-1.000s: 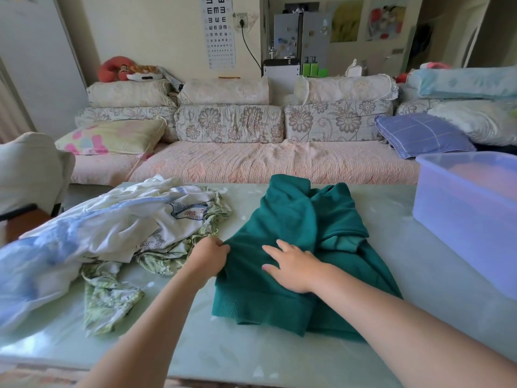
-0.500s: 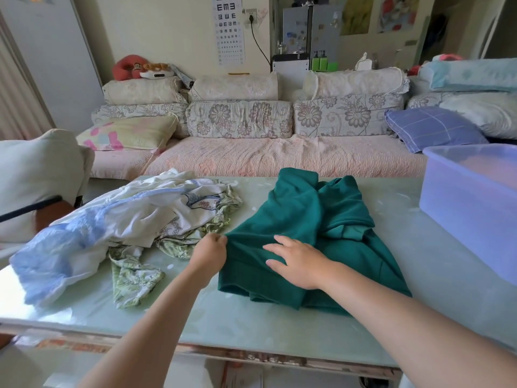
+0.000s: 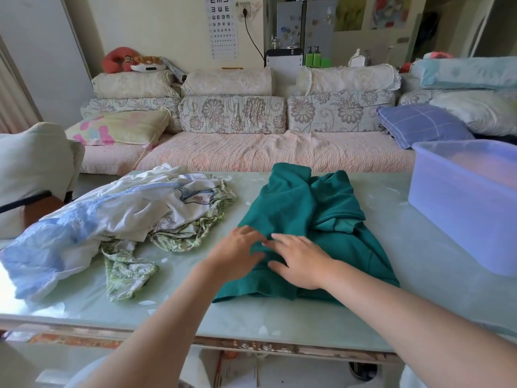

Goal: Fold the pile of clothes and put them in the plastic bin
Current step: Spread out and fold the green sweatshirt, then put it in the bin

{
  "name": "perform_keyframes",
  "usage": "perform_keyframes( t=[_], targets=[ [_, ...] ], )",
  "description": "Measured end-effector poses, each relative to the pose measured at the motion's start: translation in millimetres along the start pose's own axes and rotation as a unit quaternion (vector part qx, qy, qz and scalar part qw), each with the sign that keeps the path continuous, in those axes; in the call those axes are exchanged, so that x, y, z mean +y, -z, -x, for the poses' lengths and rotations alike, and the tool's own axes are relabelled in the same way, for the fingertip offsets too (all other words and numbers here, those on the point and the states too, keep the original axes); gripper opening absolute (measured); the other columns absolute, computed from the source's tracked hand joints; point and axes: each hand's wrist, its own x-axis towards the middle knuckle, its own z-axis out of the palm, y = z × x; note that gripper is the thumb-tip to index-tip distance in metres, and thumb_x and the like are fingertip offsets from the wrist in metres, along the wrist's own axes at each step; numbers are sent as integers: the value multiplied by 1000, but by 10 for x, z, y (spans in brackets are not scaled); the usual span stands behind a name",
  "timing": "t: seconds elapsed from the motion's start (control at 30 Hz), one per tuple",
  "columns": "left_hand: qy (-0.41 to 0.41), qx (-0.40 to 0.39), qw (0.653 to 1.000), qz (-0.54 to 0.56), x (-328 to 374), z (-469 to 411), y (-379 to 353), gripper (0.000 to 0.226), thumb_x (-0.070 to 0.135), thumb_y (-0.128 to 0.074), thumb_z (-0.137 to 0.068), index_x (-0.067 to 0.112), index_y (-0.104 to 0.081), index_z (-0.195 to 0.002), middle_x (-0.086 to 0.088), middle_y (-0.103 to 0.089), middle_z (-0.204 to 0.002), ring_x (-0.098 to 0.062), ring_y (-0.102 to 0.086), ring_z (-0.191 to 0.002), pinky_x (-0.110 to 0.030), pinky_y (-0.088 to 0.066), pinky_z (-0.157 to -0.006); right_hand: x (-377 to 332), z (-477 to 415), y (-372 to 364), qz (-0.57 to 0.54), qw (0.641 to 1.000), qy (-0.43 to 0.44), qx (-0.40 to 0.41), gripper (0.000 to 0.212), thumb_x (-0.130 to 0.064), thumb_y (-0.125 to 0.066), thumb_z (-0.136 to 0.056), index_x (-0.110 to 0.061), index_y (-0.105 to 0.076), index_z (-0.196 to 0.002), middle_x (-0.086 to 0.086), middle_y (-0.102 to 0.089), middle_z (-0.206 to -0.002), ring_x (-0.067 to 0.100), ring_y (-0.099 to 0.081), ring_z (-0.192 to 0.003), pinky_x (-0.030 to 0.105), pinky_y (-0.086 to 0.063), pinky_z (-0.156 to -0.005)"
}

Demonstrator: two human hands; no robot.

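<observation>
A dark green sweater lies partly folded in the middle of the pale green table. My left hand rests flat on its near left edge, fingers spread. My right hand lies flat on the sweater beside it, fingertips almost touching the left hand. Neither hand grips the cloth. A loose pile of clothes, white, light blue and green-patterned, sprawls on the left of the table. The translucent blue plastic bin stands at the right edge.
A sofa with floral cushions runs behind the table. A cushioned chair back stands at the left. A strip of bare tabletop lies between the sweater and the bin.
My left hand has let go of the sweater's left edge and opened flat on it. My right hand stays pressed on the cloth. The view has shifted back a little.
</observation>
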Motion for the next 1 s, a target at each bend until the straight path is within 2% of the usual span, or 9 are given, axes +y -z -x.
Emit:
perform_keyframes(
  t=[0.17,0.4,0.47,0.53,0.63,0.7,0.77,0.9,1.0],
  targets=[
    [71,-287,954,-53,78,35,-170,111,70,-64,-76,39,9,-154,14,10,-162,-12,12,-150,-46,-6,-122,201,193,49,-67,988,-38,-131,95,-68,-51,-90,-30,1,-160,-5,7,-167,10,6,-153,34,-5,-124],
    [47,-306,946,-97,361,-91,-129,129,76,-73,-59,49,14,-149,15,22,-160,-15,22,-148,-51,-7,-119,397,474,176,-35,982,-46,-181,113,-45,-71,-77,-43,10,-156,-4,16,-166,13,11,-153,42,-8,-124],
    [40,-302,948,-90,435,-129,-163,129,76,-73,-58,47,12,-151,15,21,-160,-15,20,-148,-50,-8,-120,453,582,237,-32,977,-78,-196,111,-24,-66,-80,-46,15,-154,-9,18,-165,16,-11,-152,33,-36,-111],
    [44,-295,950,-93,496,-168,-222,124,82,-66,-59,47,7,-152,15,14,-162,-19,12,-150,-51,-12,-120,524,682,262,-25,978,-90,-185,108,0,-53,-83,-49,11,-154,-16,13,-165,17,-31,-145,19,-46,-78],
    [44,-272,959,-69,623,-296,-212,100,93,-43,-63,48,-22,-150,6,-24,-156,-24,-14,-145,-50,-22,-117,655,751,243,16,987,-66,-146,103,17,-37,-82,-50,-12,-155,-16,-9,-165,17,-21,-151,28,-36,-110],
    [46,-280,959,11,683,-399,-180,78,94,-39,-60,54,-55,-126,1,-55,-122,-25,-43,-128,-43,-37,-107,725,802,345,42,989,-59,-126,93,11,-35,-80,-51,-32,-150,-17,-29,-160,19,-34,-145,33,-35,-113],
    [51,-309,944,105,742,-474,-150,46,81,-52,-69,46,-71,-94,6,-63,-94,-24,-64,-104,-34,-52,-84,774,866,530,31,987,-60,-144,83,2,-36,-75,-51,-53,-137,-20,-46,-150,13,-46,-135,29,-41,-107],
    [40,-364,918,149,846,-565,-103,28,45,-63,-87,28,-73,-106,9,-69,-111,-7,-72,-84,-22,-50,-68,895,952,750,-207,929,-147,-271,41,-27,-55,-79,-25,-76,-114,-10,-61,-136,12,-61,-120,28,-55,-83],
    [-5,-273,948,164,894,-724,-125,17,28,-60,-92,22,-72,-101,9,-74,-94,-9,-71,-73,-18,-46,-65,970,924,709,-274,928,-169,-186,28,-25,-51,-91,-20,-75,-103,-8,-73,-108,19,-74,-88,31,-54,-70]
  ],
)
